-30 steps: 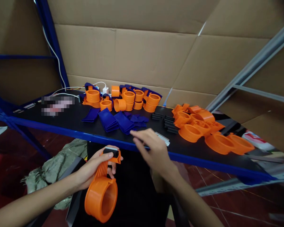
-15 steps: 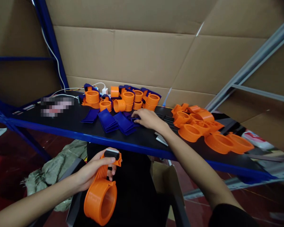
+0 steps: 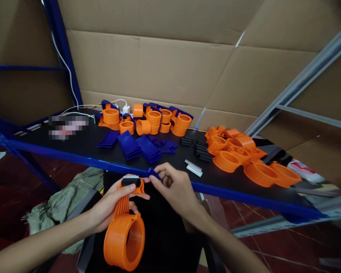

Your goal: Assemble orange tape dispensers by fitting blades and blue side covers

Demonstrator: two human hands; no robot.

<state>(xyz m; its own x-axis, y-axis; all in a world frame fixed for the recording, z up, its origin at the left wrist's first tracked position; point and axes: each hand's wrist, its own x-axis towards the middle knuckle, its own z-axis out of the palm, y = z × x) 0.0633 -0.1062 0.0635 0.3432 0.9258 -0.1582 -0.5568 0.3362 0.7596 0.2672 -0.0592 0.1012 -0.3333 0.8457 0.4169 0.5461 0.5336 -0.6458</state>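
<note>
Nearest the camera, at 6 o'clock, the left hand (image 3: 109,206) is closed around the ribbed handle of an orange tape dispenser (image 3: 125,231), thumb pressed along the top. The dispenser's round ring hangs low, open side toward the viewer; a black roller (image 3: 130,181) with a pale strip sits at its upper end.

Just to the right, the right hand (image 3: 176,187) is curled, thumb and forefinger pinched on a small blue piece (image 3: 153,173). The piece's tip is at the dispenser's upper end; whether it touches cannot be told.

Beyond the hands runs the blue front edge of a black shelf (image 3: 82,142). At 12 o'clock on it lie stacks of blue flaps (image 3: 138,146), fanned side by side. Near them, toward 1 o'clock, are two small metal blades (image 3: 193,167) and behind these a cluster of black ribbed pieces (image 3: 200,148).

At 2 o'clock is a heap of bare orange dispenser bodies (image 3: 244,157), touching one another. At the far edge, 11 to 12 o'clock, stand assembled orange and blue dispensers (image 3: 147,117), close-packed. A white plug (image 3: 126,109) and white cable (image 3: 71,85) lie at 11 o'clock.

At 10 o'clock a patch on the shelf is blurred; no writing is legible. A red and white packet (image 3: 304,168) at 3 o'clock bears print too small to read.

Cardboard sheets (image 3: 173,68) form the back wall.
</note>
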